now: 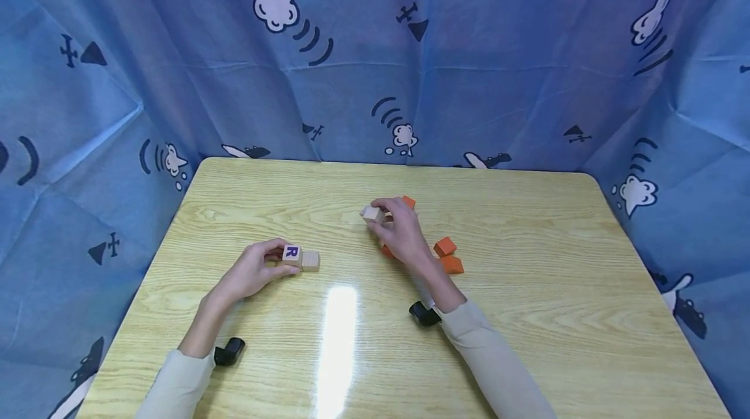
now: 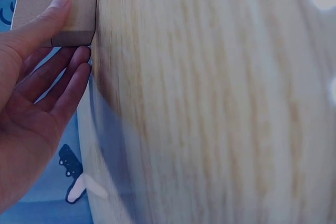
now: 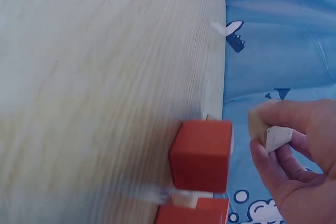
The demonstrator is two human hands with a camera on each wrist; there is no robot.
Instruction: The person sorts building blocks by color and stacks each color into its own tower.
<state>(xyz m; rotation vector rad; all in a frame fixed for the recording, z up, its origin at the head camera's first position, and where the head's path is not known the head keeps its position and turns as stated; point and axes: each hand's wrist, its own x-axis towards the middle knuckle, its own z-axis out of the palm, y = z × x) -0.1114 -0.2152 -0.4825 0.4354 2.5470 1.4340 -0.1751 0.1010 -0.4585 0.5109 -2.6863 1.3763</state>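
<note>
My left hand (image 1: 258, 267) has its thumb and fingers on opposite sides of a small stack of wooden blocks, its thumb tip against the lower block (image 2: 76, 17). The upper block (image 1: 291, 255) shows a purple letter R. Right beside the stack, on the table, sits another plain wooden block (image 1: 311, 261). Farther back, my right hand (image 1: 400, 229) pinches a pale wooden block (image 1: 373, 215) between thumb and fingers. In the right wrist view this block (image 3: 257, 124) is held above the tabletop, its far side covered by the fingers.
Several orange blocks lie around my right hand, among them one behind it (image 1: 409, 202) and two by the wrist, an upper one (image 1: 445, 246) and a lower one (image 1: 452, 265). The wooden table (image 1: 527, 315) ends at a blue patterned cloth (image 1: 351, 81).
</note>
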